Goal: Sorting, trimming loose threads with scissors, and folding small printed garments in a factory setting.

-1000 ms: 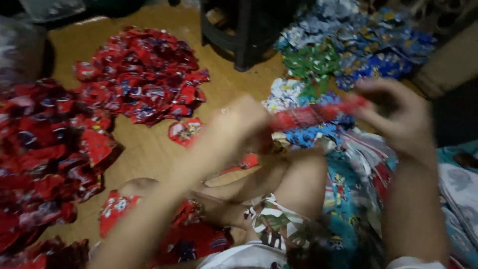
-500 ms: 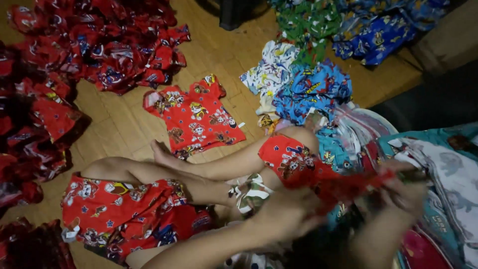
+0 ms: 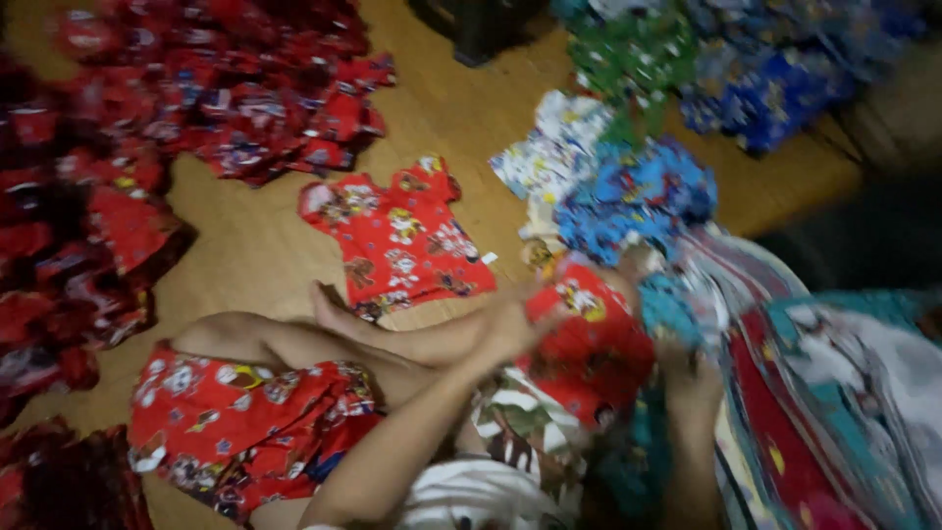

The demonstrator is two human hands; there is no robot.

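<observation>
The left hand (image 3: 510, 329) is gripping a red printed garment (image 3: 589, 344) at its upper edge, over the person's knee. The right hand (image 3: 692, 378) is blurred; it is touching the same garment's right side, its grip impossible to tell. A red printed shirt (image 3: 397, 236) is lying flat mid-floor on the wooden floor (image 3: 255, 255). Red clothes (image 3: 128, 147) are crowding the floor's left edge, blue and green clothes (image 3: 687, 79) its far right corner.

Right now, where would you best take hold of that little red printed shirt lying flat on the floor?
Probably at the shoulders of the red printed shirt, coming from above: it lies spread flat on the wooden floor, sleeves out, apart from the piles, so both upper corners are free to pinch.
</observation>
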